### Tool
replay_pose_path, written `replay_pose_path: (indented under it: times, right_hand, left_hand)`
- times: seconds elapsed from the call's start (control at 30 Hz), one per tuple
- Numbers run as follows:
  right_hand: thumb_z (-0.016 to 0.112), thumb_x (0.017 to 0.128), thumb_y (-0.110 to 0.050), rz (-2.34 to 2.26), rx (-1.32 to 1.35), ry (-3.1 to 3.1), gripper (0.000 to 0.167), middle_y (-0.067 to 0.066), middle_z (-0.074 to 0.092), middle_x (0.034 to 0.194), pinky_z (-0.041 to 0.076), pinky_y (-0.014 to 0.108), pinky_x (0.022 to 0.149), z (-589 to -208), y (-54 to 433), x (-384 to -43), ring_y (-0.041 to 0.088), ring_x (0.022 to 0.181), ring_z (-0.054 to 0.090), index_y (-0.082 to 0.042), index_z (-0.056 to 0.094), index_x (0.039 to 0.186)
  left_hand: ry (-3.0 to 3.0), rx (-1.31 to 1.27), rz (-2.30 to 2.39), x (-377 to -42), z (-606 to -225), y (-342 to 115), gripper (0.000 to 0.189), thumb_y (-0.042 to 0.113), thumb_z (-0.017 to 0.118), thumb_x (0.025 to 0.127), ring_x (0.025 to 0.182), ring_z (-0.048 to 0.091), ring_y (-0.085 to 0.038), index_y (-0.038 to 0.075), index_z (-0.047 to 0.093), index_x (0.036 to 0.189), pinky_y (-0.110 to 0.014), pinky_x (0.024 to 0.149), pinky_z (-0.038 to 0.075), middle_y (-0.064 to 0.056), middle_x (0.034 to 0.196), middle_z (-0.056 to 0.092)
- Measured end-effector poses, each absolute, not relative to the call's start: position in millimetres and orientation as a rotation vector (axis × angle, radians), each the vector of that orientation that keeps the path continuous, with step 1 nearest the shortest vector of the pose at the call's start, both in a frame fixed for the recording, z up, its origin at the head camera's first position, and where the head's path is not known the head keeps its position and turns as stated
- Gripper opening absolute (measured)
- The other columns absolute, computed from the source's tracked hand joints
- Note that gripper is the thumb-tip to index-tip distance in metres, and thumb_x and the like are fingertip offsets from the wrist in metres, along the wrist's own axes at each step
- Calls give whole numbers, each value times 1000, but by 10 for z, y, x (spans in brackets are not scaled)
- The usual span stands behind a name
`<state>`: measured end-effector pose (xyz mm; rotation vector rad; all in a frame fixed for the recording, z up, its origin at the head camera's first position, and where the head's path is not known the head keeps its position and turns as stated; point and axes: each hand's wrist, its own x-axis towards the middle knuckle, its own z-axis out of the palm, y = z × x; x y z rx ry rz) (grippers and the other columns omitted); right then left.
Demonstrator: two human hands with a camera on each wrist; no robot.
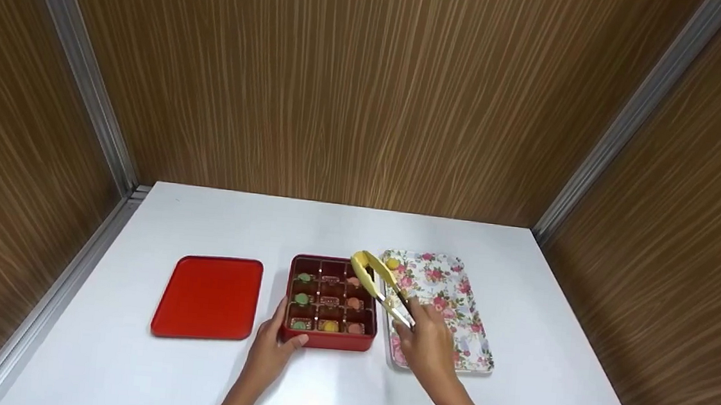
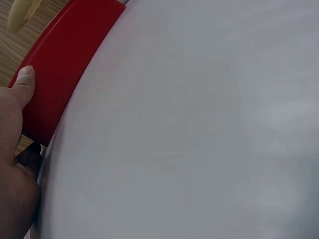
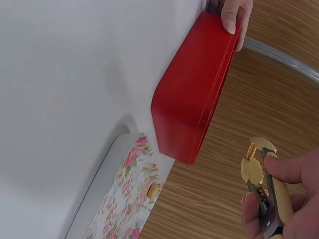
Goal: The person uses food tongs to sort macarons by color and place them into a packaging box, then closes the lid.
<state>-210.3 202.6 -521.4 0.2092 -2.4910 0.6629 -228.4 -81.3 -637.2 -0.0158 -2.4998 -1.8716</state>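
Note:
My left hand [image 1: 273, 345] holds the front left corner of a red box [image 1: 340, 341], thumb on the front wall, fingers along the left side. Inside, a divided insert holds green sweets [image 1: 301, 299] down the left column, orange-pink sweets [image 1: 354, 303] down the right and a yellow sweet [image 1: 329, 326] in the front middle compartment. In my right hand [image 1: 430, 343] are yellow-tipped tongs [image 1: 362, 275], their tips over the box's back right part. A small yellow-orange piece [image 3: 250, 151] sits between those tips in the right wrist view.
Right of the box lies a floral tray [image 1: 431, 288], with one yellow sweet [image 1: 392, 264] near its back left corner. A flat red lid [image 1: 208, 298] rests on the white table [image 1: 313, 389] to the left. Wood-grain panels [image 1: 330, 97] enclose the back and sides.

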Motion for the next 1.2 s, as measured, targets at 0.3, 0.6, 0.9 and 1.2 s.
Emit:
replay_pose_path:
  times: [0.3, 0.6, 0.9, 1.2]
  right_hand:
    - [84, 78, -8, 646, 239, -2518, 48, 7, 68, 96, 53, 40, 66, -5224, 1932, -1944, 19, 78, 61, -2, 69, 123]
    - [85, 77, -9, 654, 269, -2558, 49, 6, 70, 98, 53, 38, 66, -5249, 1883, -1824, 17, 79, 63, -3, 70, 122]
    - [86, 77, -13, 661, 269, -2622, 46, 1, 64, 88, 43, 27, 58, -5388, 1857, -1754, 8, 70, 50, -3, 70, 120]
    - [86, 75, -12, 612, 276, -2627, 45, 3, 64, 84, 47, 34, 59, -5563, 1812, -1876, 14, 69, 55, -3, 71, 116]
  left_hand:
    - [-2523, -18, -1854, -2295, -6377, -812, 96, 44, 75, 87, 147, 30, -44, 32, 18, 163, -62, 118, 29, -22, 158, 35]
    - [-2522, -28, -1839, -2297, -6366, -801, 97, 41, 77, 86, 147, 31, -42, 29, 19, 163, -61, 118, 29, -20, 158, 37]
    - [-2510, -32, -1826, -2288, -6365, -800, 96, 41, 77, 86, 145, 34, -45, 27, 21, 162, -62, 117, 29, -23, 156, 39]
    - [-2501, -33, -1825, -2283, -6366, -816, 95, 43, 76, 86, 144, 35, -44, 27, 22, 162, -61, 117, 30, -24, 155, 39]
